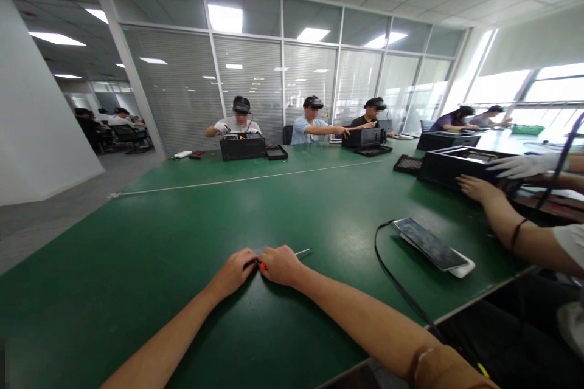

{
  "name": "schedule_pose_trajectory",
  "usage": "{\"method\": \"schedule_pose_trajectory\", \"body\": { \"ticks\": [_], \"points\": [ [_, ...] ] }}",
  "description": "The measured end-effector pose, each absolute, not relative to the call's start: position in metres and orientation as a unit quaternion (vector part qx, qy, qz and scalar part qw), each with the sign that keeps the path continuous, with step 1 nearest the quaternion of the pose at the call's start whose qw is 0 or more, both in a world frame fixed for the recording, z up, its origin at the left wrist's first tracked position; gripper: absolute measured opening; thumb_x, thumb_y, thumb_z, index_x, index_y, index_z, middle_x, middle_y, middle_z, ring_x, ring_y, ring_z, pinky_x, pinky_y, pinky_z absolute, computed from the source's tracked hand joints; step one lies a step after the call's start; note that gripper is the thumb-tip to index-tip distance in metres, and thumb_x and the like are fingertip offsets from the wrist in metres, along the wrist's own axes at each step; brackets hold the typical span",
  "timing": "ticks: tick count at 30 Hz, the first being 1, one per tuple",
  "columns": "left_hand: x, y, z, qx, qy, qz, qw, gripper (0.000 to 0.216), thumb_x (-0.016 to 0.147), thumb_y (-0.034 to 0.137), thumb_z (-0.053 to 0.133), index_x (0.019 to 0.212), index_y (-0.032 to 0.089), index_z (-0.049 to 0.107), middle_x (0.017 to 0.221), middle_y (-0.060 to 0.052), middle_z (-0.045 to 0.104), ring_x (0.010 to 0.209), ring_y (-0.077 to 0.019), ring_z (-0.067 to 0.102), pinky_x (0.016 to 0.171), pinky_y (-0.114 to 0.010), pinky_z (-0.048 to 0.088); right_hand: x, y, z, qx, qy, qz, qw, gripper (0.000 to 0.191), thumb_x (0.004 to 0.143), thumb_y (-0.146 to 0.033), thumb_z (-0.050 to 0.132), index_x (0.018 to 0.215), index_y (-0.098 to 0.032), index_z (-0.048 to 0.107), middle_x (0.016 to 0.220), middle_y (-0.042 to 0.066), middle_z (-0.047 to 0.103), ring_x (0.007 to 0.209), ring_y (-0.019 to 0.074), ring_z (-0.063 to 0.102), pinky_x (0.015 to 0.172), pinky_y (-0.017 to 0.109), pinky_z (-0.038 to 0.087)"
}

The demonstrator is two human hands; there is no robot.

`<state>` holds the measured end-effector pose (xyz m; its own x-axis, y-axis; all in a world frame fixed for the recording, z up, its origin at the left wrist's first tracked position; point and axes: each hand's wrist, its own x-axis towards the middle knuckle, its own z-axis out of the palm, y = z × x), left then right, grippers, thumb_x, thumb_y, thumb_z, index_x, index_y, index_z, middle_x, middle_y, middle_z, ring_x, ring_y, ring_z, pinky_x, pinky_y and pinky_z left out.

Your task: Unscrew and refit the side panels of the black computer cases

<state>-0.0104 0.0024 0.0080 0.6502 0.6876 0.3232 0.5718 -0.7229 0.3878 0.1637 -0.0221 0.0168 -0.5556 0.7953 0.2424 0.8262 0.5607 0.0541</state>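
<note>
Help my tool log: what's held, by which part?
The right hand holds an orange-handled, metal-shafted tool, apparently by its handle; unclear for the left hand.

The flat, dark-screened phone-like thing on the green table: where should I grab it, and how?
I'd come from above and pinch the flat, dark-screened rectangular device across its middle, by both long edges. It's long and thin, lying screen up on a white slab, so those edges look easiest. Avoid the far left end, where a thin black cord seems to attach.

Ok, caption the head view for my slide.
Left hand and right hand together at a green table, the right holding a slim metal-shafted tool.
</note>
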Motion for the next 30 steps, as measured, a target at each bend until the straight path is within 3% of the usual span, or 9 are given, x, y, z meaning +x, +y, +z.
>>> {"method": "schedule_pose_trajectory", "body": {
  "ticks": [30],
  "points": [
    [-0.0100,0.0009,0.0089,0.899,0.351,0.228,0.129,0.021,0.083,0.019,0.039,0.090,0.017,0.059,0.090,-0.005,0.056,0.086,-0.0151,0.050,0.081,-0.028,0.040,0.1639,-0.0239,0.0170,-0.463,-0.877,-0.079,0.098,0.028,0.083,-0.033,0.036,0.095,-0.018,0.056,0.093,0.006,0.060,0.076,0.0180,0.057,0.061,0.028,0.040]
  ]
}}
